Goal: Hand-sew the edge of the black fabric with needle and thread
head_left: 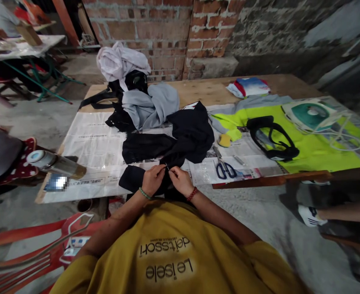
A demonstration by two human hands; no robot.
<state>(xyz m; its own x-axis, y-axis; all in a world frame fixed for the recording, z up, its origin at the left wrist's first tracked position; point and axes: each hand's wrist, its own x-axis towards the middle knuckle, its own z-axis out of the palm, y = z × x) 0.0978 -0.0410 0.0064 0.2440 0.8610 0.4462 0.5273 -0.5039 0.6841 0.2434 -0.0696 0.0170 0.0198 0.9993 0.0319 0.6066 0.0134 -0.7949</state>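
In the lower middle of the frame, a person in a mustard shirt works with 2 bare hands at the near edge of a desk. The left hand, with a green bead bracelet at its wrist, has its grip drawn to a pinch on a dark garment; the right hand, wearing a red bracelet, has its grip pinched on the same cloth just beside it. Between the 2 sets of fingertips shows a thin, bright sliver, too small to name, and I cannot tell which hand has hold of it. The dark garment lies bunched across the middle of the frame, reaching back from the hands over newspaper. Right of the hands lie scissors with dark blue handles, and above them a small yellow block. Grey cloth is heaped behind the garment, near a black bag and pale cloth at upper left of centre. At the right of the frame, an iron and a black looped strap rest on bright yellow-green fabric. At the left, a bottle is near a phone by the desk's corner.
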